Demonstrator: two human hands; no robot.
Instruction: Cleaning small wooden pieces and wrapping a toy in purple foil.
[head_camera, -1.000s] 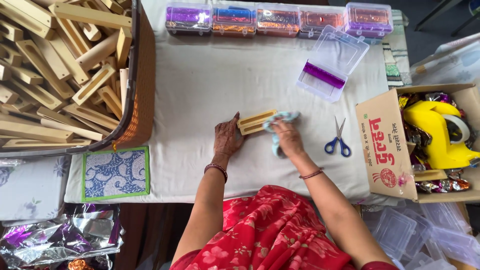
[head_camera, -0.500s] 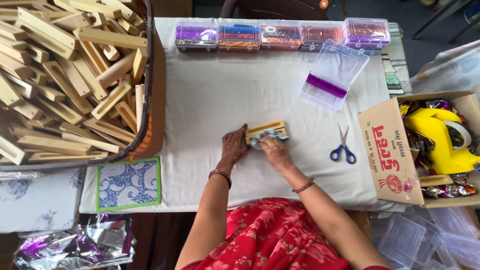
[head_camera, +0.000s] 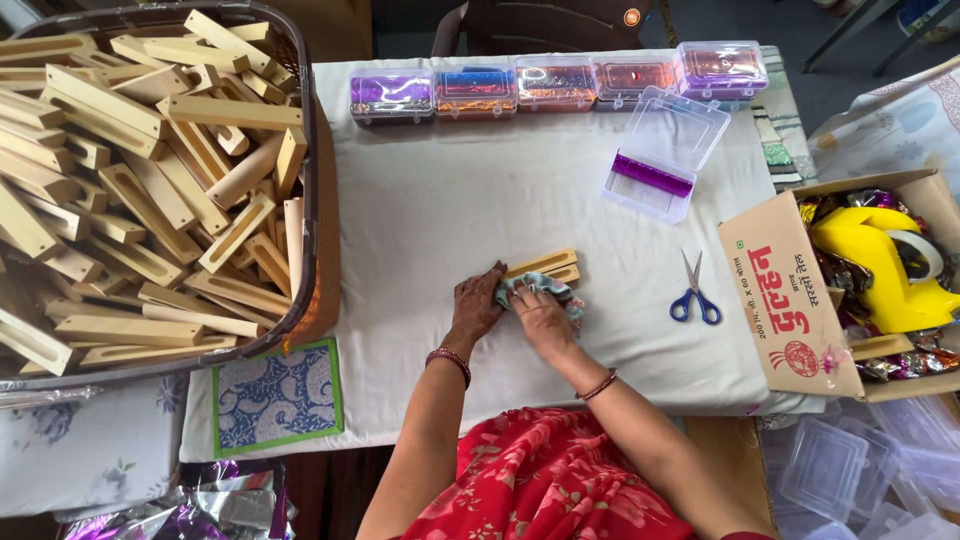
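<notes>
Wooden and pale, the slotted block (head_camera: 545, 267) lies flat on the white tablecloth (head_camera: 450, 210), and from my remote seat I see both hands on it. My right hand (head_camera: 540, 318) has its fingers curled tight around a crumpled light-blue cloth (head_camera: 535, 287), pressing the cloth against the near edge of the block. My left hand (head_camera: 477, 305) rests just beside it, fingers flattened and close together, their tips touching the block's left end and pinning it to the table; it grips nothing. Both wrists wear thin bangles, and a red patterned garment fills the bottom of the view.

Further out, blue-handled scissors (head_camera: 694, 295) lie shut on the cloth to the right of the block, well apart from my hands. Beyond them, toward the far edge, a clear plastic box (head_camera: 668, 155) stands open with a purple strip inside, its lid tipped back. A row of closed clear boxes (head_camera: 550, 80) with shiny coloured contents lines the far edge of the table. At the right, an open cardboard carton (head_camera: 790, 300) holds a yellow tape dispenser (head_camera: 880, 260) and glittery foil. At the left, a large basket (head_camera: 315, 240) is heaped with many more wooden blocks (head_camera: 140, 180) of the same kind. A blue-patterned mat with a green border (head_camera: 277, 397) lies at the near left corner of the table
</notes>
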